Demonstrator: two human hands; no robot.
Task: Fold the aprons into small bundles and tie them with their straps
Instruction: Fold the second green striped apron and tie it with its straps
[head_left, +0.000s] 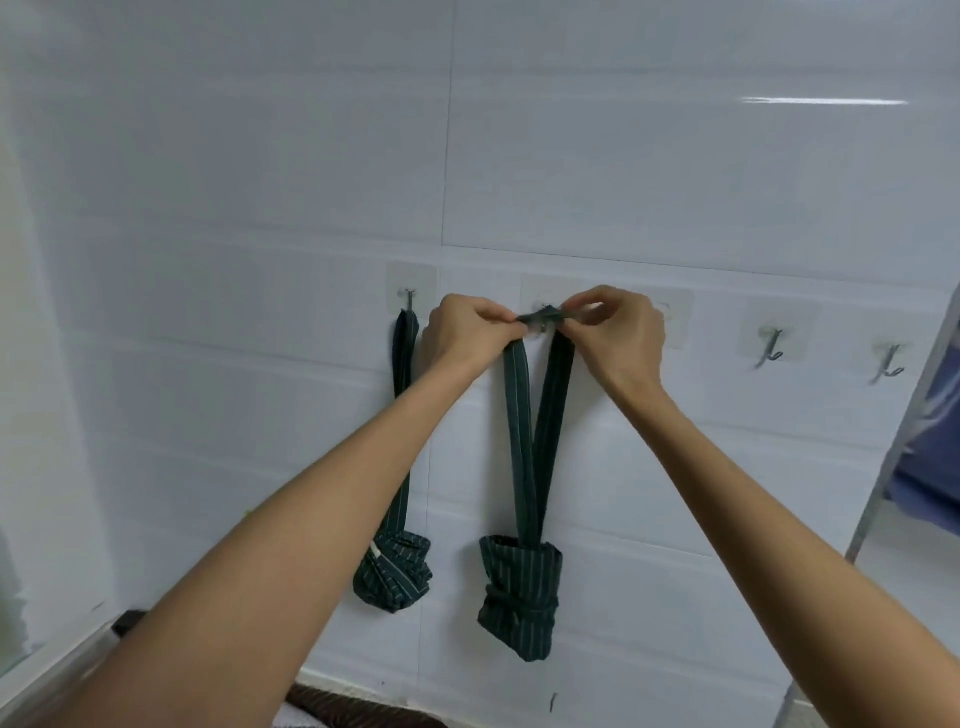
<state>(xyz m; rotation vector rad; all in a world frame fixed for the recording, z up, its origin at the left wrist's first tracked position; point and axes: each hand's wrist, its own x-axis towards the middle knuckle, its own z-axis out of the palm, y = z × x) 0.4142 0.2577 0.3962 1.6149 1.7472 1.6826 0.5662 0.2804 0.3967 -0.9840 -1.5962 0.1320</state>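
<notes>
A dark green striped apron bundle (519, 595), tied round with its strap, hangs low against the white tiled wall. Its neck loop (537, 415) runs up to a wall hook that my hands mostly hide. My left hand (467, 332) and my right hand (618, 332) both pinch the top of that loop at the hook. A second tied bundle (393, 571) hangs to the left from its own strap on another hook (410, 299); my left forearm partly covers it.
Two bare metal hooks (772, 349) (891, 361) sit on the wall to the right. A metal frame post (893, 441) with blue cloth (935, 457) behind it stands at the right edge. A dark striped fabric (332, 709) lies at the bottom.
</notes>
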